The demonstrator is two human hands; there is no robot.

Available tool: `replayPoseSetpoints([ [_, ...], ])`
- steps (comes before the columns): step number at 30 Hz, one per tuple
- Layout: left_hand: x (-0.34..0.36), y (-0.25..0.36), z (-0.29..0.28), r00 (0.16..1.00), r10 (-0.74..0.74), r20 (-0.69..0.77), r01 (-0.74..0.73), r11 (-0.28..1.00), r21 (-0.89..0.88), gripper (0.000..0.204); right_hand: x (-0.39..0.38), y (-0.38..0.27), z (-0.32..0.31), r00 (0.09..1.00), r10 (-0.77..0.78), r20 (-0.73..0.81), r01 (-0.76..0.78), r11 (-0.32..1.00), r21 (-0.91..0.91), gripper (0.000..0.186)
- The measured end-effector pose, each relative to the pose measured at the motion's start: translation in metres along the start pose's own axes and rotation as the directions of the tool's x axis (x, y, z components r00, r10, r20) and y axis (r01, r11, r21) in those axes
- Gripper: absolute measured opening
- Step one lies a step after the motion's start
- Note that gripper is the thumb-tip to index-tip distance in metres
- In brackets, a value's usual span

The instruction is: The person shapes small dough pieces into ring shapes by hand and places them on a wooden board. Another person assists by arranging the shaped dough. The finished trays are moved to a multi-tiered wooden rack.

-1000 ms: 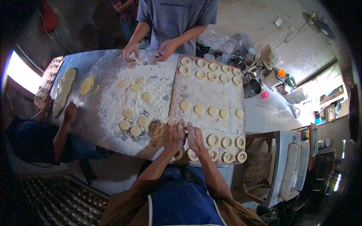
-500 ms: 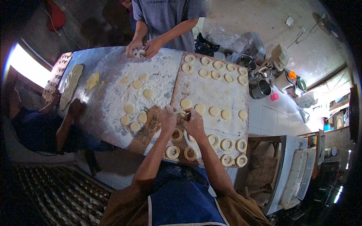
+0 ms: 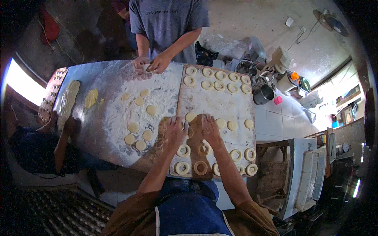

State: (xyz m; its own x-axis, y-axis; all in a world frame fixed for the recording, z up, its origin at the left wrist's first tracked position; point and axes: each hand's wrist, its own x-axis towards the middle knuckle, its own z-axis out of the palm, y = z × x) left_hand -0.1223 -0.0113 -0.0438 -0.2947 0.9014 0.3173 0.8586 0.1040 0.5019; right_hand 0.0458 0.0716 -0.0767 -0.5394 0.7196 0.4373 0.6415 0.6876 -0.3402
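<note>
My left hand is low over the wooden board, fingers extended and apart, its thumb beside a dough ring lying in shadow. My right hand is on the other side of that ring, fingers stretched forward; whatever lies under them is hidden. A flat dough round sits just beyond the ring, between the hands. To the right of my right hand are more dough rounds in a row. Several shaped rings lie along the board's near side, some partly covered by my right forearm.
More rings fill the board's far edge. Across the table a person's hands hold a piece of dough. Left of the board, dough rounds lie on floured metal, with a long dough strip near another person. A pot stands at right.
The dough ring I was holding in both hands now lies on the board. My hands have moved apart and opened. The whole view has shifted slightly.
</note>
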Motion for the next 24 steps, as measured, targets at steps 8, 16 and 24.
replayPoseSetpoints([
  [8, 0.039, -0.013, 0.035, 0.941, 0.108, 0.321, -0.125, 0.992, 0.034, 0.037, 0.009, -0.011, -0.048, 0.929, 0.236, 0.285, -0.283, 0.949, 0.138, 0.026],
  [16, 0.027, -0.086, 0.052, 0.992, 0.034, 0.122, 0.048, 0.794, -0.606, 0.029, 0.038, -0.127, -0.038, 0.903, 0.177, 0.392, -0.317, 0.89, 0.329, 0.022],
  [24, 0.045, -0.039, 0.037, 0.921, 0.287, 0.265, -0.164, 0.899, -0.405, 0.026, -0.01, -0.154, -0.059, 0.707, 0.261, 0.658, -0.573, 0.756, 0.316, 0.02],
])
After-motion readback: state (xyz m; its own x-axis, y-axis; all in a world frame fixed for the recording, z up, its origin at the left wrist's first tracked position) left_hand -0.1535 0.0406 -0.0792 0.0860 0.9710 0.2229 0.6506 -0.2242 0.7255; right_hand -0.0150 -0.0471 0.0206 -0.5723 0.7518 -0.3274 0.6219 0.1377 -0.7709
